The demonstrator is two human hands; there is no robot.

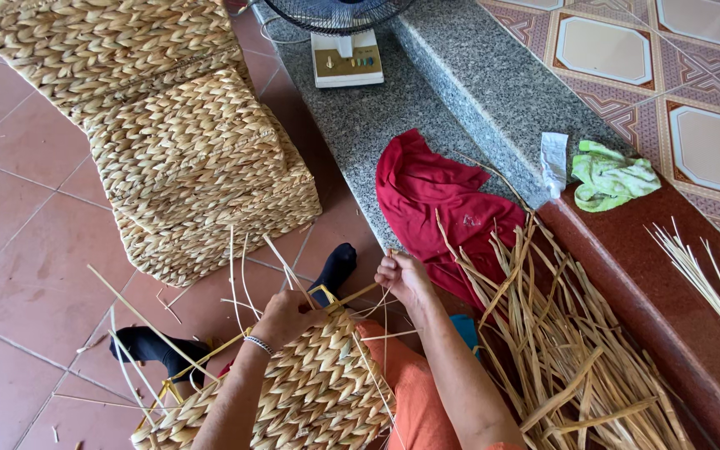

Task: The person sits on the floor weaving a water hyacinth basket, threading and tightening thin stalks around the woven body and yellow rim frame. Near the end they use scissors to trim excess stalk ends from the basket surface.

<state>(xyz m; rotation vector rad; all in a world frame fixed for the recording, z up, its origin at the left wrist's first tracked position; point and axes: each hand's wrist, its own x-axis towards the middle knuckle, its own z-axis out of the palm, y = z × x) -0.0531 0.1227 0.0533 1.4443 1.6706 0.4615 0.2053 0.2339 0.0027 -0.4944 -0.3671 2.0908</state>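
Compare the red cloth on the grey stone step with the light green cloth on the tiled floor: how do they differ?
The red cloth is larger than the light green cloth. The red one drapes from the grey stone step toward the dried straw pile; the green one lies crumpled at the tiled floor's edge, beside a white wrapper. Both are loose and unfolded.

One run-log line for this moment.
left hand: on half-woven basket rim | right hand: pinching a straw strand | dried straw pile at right | finished baskets ahead
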